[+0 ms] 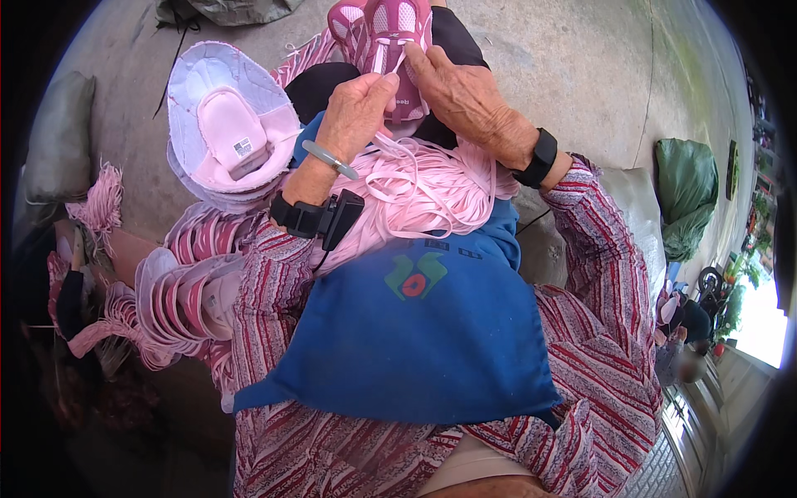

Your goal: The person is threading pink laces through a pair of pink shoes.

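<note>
A pink and magenta shoe upper (388, 23) rests over my knees at the top of the view. My left hand (357, 114) is closed, with thumb and finger pinching a pale pink shoelace (400, 63) in front of the upper. That lace runs up to the fingertips of my right hand (458, 93), which pinch it at the upper's right edge. Below both hands, a large heap of loose pink shoelaces (427, 195) lies on my lap, on the blue apron (423, 332). The far side of the upper is out of view.
At my left is a stack of white-lined shoe uppers (228, 124), with more pink uppers (195, 299) nested below. A bundle of pink laces (101, 203) hangs near a grey-green sack (60, 137). A green bag (687, 195) stands on the concrete floor (581, 66) at right.
</note>
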Demonstrator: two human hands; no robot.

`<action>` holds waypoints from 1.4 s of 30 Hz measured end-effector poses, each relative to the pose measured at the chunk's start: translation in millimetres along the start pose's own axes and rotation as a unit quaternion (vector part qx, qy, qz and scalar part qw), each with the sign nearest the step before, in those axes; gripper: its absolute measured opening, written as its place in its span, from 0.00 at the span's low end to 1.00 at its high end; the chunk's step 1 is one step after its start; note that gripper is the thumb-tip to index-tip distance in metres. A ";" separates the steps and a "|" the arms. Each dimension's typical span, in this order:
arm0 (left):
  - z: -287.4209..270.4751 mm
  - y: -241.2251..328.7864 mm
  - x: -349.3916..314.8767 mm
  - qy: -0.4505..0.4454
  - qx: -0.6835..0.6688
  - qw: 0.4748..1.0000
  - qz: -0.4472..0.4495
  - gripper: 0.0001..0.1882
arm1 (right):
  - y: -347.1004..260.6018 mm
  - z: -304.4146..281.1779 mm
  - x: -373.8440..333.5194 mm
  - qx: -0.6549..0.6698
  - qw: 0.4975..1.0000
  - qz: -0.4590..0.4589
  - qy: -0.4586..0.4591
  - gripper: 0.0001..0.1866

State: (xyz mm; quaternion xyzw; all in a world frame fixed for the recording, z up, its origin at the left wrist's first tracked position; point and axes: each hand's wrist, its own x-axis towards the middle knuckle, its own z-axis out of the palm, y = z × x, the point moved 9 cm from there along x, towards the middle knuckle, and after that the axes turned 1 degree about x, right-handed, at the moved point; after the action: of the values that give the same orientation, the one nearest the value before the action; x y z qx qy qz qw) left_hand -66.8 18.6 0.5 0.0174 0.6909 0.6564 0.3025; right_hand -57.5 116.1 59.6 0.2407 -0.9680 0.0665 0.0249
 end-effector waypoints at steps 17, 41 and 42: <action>1.8 32.5 -18.4 -0.014 0.200 0.971 0.130 0.20 | 11.8 11.9 13.6 0.014 0.996 0.071 0.046 0.21; 24.9 40.7 -55.3 -0.122 -0.063 0.990 0.032 0.20 | 3.6 11.8 34.7 -0.050 0.996 0.010 0.067 0.06; 36.5 45.2 -55.2 -0.161 -0.076 0.983 0.039 0.20 | 23.5 24.0 35.2 -0.022 0.998 0.054 0.013 0.11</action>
State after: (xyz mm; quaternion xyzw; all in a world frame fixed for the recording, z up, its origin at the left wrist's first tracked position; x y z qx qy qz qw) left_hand -22.5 34.3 65.4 0.1273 0.5801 0.7068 0.3845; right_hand -100.0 117.0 35.8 0.1870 -0.9803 0.0497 0.0395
